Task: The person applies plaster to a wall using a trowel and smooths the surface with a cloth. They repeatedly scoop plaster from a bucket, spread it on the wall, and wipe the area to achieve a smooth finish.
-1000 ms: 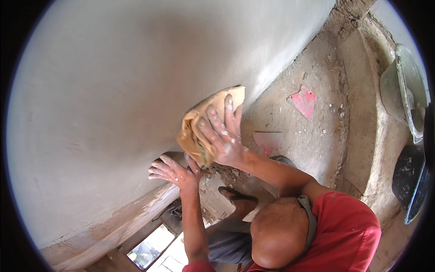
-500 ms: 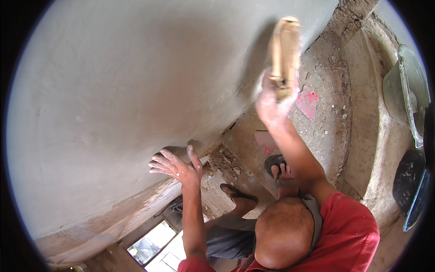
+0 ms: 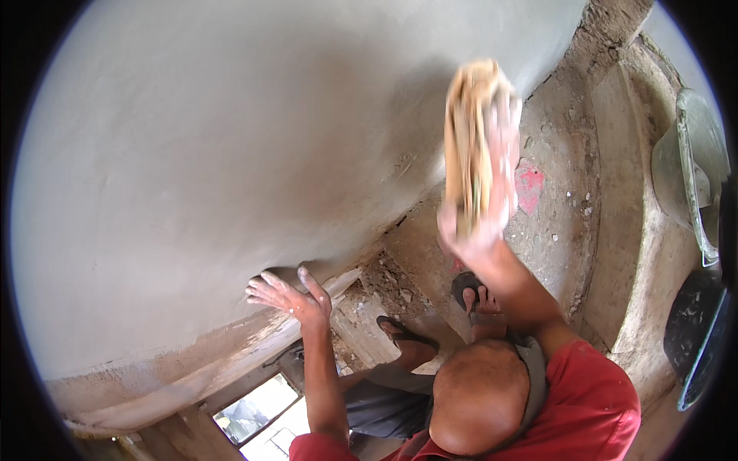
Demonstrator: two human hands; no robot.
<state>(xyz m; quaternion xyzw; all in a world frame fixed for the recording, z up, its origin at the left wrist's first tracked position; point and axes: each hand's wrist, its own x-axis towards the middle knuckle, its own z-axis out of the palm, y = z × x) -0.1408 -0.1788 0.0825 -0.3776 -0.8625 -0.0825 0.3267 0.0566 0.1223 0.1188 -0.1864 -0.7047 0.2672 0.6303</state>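
I am sweeping the wooden float (image 3: 470,146) further along the plastered wall (image 3: 231,154), my right hand (image 3: 484,207) clenched around it, blurred mid-stroke. My left hand (image 3: 288,296) is staying braced, fingers spread, against the wall's lower edge.

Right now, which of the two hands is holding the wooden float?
The right hand, raised against the plastered wall, grips the wooden float; the left hand is empty, pressed flat low down.
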